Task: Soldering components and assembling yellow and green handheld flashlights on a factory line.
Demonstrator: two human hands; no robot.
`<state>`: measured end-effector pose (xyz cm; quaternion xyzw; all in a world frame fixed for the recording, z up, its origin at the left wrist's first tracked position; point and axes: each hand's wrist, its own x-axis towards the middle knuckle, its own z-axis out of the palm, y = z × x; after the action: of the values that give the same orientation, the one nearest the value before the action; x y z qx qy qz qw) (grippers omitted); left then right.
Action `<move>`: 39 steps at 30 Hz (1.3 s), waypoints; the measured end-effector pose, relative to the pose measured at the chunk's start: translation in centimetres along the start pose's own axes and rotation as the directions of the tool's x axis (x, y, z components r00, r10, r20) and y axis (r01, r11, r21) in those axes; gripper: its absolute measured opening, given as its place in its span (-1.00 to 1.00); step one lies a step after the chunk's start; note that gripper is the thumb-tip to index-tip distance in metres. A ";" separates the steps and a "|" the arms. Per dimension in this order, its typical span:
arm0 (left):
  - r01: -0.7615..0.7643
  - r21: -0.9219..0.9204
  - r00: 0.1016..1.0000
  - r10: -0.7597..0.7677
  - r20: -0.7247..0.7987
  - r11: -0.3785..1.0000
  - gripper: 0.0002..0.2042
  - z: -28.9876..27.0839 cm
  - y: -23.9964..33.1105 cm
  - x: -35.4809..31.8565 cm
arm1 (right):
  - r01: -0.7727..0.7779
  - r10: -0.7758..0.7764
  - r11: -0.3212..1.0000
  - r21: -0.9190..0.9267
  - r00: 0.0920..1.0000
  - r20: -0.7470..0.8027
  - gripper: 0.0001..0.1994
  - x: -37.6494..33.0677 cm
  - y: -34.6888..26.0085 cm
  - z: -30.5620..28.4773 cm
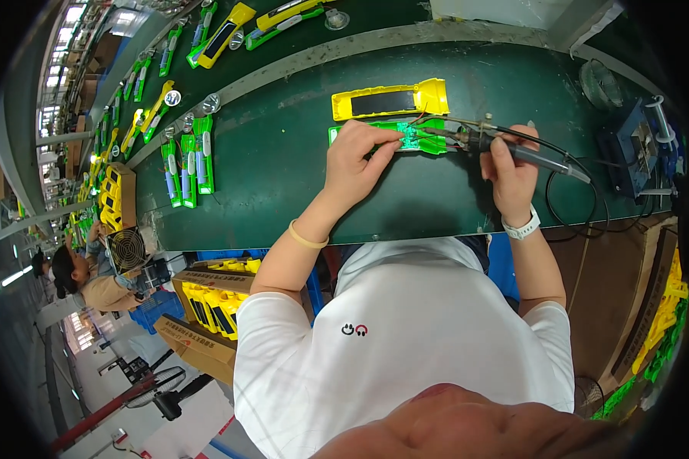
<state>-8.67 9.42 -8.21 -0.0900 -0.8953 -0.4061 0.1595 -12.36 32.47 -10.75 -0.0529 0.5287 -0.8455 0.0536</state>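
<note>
My left hand (357,157) presses down on a green flashlight half-shell (429,142) with a small circuit board and red and black wires inside, lying on the dark green bench (283,153). My right hand (509,170) grips a soldering iron (513,149), whose tip points left into the shell beside my left fingertips. A yellow flashlight half-shell (390,100) with a dark panel lies just behind the green one.
Several green shells (187,164) with batteries lie at the bench's left. A soldering stand (639,149) and the iron's cable sit to the right. Cardboard boxes of yellow shells (210,302) stand below left, a small fan (126,249) nearby. Another person (84,279) works at far left.
</note>
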 end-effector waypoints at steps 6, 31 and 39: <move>-0.129 0.271 0.987 0.098 0.124 0.954 -0.92 -0.4 0.3 1.0 | -0.013 0.016 0.999 -0.044 0.998 0.056 -0.75 -0.1 0.5 -0.3; -0.046 0.279 0.978 -0.013 0.207 0.959 -0.90 -0.4 0.3 2.6 | -0.011 0.018 0.996 -0.092 0.998 0.068 -0.75 0.6 1.0 0.0; -0.091 0.306 0.967 0.011 0.253 0.948 -0.88 -0.3 0.3 3.0 | 0.010 -0.004 0.997 -0.073 0.997 0.073 -0.75 0.6 1.0 -0.3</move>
<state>-11.33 9.54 -6.72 -0.1366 -0.9589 -0.2391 0.0691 -13.00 32.23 -11.74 -0.0876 0.5569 -0.8232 0.0680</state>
